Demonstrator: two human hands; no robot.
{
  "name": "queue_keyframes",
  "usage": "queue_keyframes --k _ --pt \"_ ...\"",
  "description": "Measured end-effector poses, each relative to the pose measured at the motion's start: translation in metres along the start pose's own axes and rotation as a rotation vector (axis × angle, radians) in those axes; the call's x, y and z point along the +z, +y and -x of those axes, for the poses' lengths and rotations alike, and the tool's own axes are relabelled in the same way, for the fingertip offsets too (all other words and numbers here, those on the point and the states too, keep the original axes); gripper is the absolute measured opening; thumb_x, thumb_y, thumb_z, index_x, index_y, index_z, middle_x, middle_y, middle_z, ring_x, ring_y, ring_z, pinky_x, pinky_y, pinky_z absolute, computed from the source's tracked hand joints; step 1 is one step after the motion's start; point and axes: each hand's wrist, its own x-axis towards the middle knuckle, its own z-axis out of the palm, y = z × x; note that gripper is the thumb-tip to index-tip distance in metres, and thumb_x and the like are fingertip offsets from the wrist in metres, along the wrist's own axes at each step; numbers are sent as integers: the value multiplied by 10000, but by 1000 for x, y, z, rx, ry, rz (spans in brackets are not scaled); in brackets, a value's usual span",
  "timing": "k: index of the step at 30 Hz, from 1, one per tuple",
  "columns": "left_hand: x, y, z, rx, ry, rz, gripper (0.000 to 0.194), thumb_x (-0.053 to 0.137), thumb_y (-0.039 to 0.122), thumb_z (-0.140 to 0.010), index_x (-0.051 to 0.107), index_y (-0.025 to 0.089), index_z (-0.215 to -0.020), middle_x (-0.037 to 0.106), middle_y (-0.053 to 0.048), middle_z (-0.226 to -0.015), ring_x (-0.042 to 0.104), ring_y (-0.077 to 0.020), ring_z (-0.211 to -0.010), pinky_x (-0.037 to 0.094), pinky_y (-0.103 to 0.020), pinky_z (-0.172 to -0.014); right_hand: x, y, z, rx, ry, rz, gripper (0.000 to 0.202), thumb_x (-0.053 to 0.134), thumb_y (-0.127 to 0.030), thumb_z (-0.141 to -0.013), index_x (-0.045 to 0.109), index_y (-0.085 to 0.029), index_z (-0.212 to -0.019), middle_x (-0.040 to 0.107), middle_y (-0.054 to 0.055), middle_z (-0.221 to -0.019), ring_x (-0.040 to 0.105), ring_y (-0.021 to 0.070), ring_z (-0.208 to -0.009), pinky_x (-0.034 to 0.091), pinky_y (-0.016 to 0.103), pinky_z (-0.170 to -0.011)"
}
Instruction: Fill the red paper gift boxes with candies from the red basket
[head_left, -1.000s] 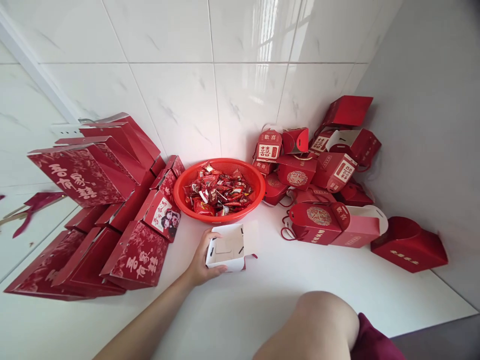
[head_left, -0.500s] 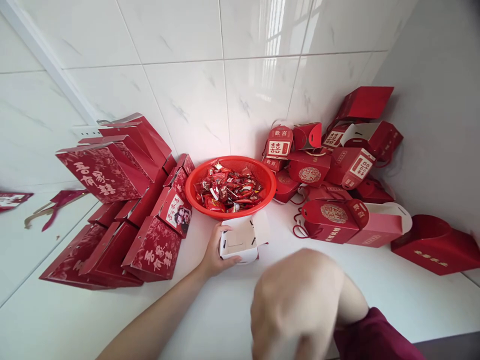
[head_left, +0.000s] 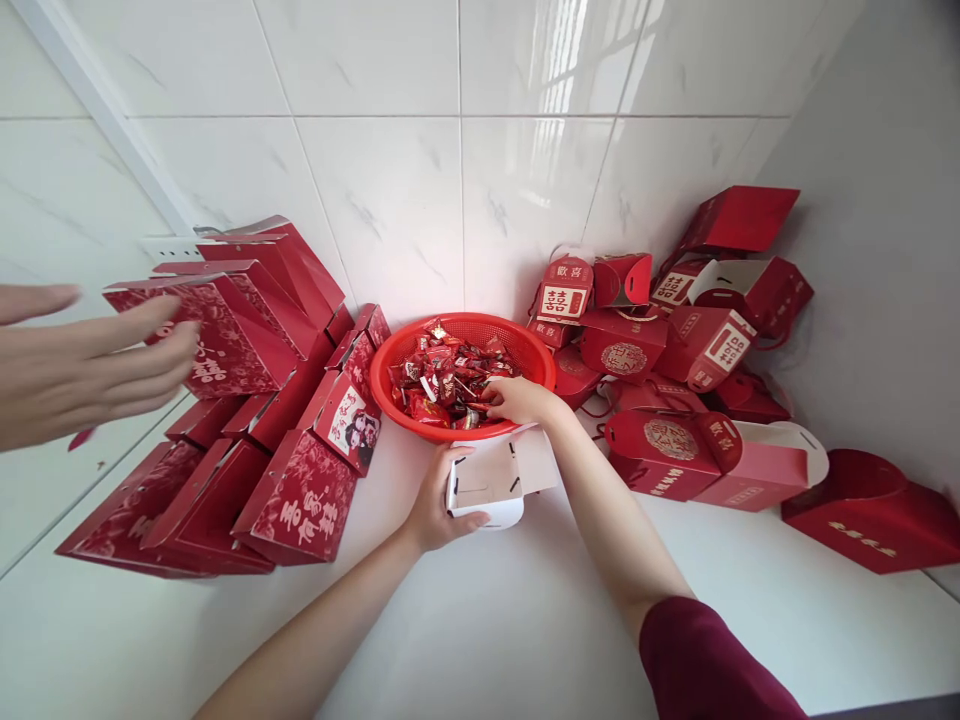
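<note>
My left hand (head_left: 439, 500) is closed on the side of a small open paper box (head_left: 484, 480). Its inside is white, and no candy shows in it. Just behind it stands a red plastic basket (head_left: 390, 425) filled with red-wrapped candies (head_left: 442, 375). Over the basket's right side, my right hand (head_left: 521, 400) reaches down with bent fingers drawn together at the candies. Whatever its fingertips hold is hidden.
Dark red gift bags (head_left: 300, 500) stand in rows at the left. Another person's hand (head_left: 97, 365) extends over them from the left edge. Red gift boxes (head_left: 667, 450) are heaped at the right, against the tiled wall (head_left: 375, 200).
My right hand, blurred in the foreground before, has moved forward into the candy basket. The other person's hand has come into view at left. My left hand still holds the box.
</note>
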Motion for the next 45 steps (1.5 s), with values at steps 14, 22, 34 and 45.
queue_keyframes --k 14,22,34,45 --pt "-5 7 5 43 -24 -38 795 774 568 -687 437 227 -1321 416 -134 -1296 490 -346 -1189 409 -516 -1021 -27 15 32 -123 19 -860 170 544 -186 -935 616 -167 -1088 703 32 -897 690 136 -755 600 261 -731" --pt "-2 8 8 125 10 -101 1005 840 538 -630 326 246 -1442 375 -165 -1392 411 -394 -1314 366 -563 -1085 -56 -14 78 -357 79 -765 197 609 -316 -925 638 -176 -1060 689 15 -845 650 133 -738 558 250 -695" --pt "-6 4 3 47 -31 -46 875 761 564 -714 385 224 -1428 400 -154 -1394 400 -389 -1330 348 -554 -1118 -47 -1 51 74 166 129 334 410 -55 -872 707 -188 -949 736 39 -1059 666 164 -985 462 221 -852" --pt "-7 1 0 -24 -76 78 825 770 554 -706 414 238 -1380 433 -140 -1343 480 -363 -1260 399 -526 -1071 -3 6 -54 215 -191 375 402 731 -218 -792 691 -127 -1182 668 217 -1214 635 359 -1132 504 459 -936"
